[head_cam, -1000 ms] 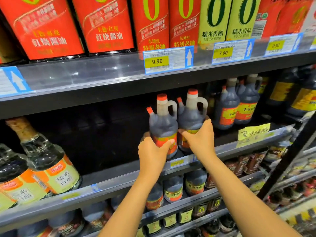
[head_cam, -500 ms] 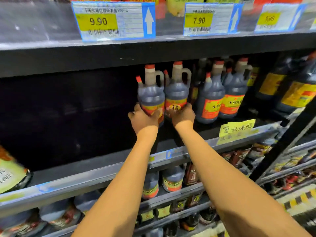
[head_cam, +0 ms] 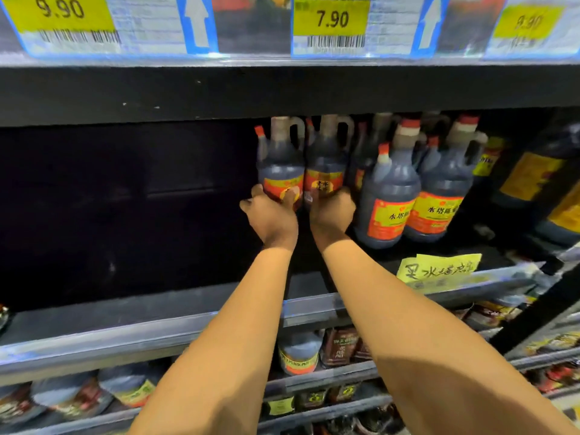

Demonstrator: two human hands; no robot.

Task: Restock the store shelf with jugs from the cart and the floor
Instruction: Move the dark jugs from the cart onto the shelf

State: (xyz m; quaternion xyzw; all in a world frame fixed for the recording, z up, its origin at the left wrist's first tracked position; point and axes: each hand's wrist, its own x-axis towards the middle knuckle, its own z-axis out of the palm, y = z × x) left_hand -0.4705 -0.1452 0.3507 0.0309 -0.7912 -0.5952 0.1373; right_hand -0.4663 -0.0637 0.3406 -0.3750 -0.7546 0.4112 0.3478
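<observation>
Two dark jugs with red caps, side handles and red-and-yellow labels stand side by side deep in the middle shelf [head_cam: 157, 328]. My left hand [head_cam: 270, 218] grips the base of the left jug [head_cam: 279, 164], thumb across its label. My right hand [head_cam: 331, 215] grips the base of the right jug [head_cam: 326, 164]. Both arms reach far under the upper shelf. The jugs' bottoms are hidden behind my hands, so I cannot tell whether they rest on the shelf board.
Two matching jugs [head_cam: 389, 196] stand at the front right, more behind them. Larger dark bottles [head_cam: 533, 177] fill the far right. A yellow handwritten note [head_cam: 439, 268] hangs on the shelf rail. Price tags [head_cam: 329, 23] line the shelf above. The left shelf bay is dark.
Both hands have pushed the two jugs from the shelf's front edge deep toward the back, next to the other jugs. My head has moved closer and lower.
</observation>
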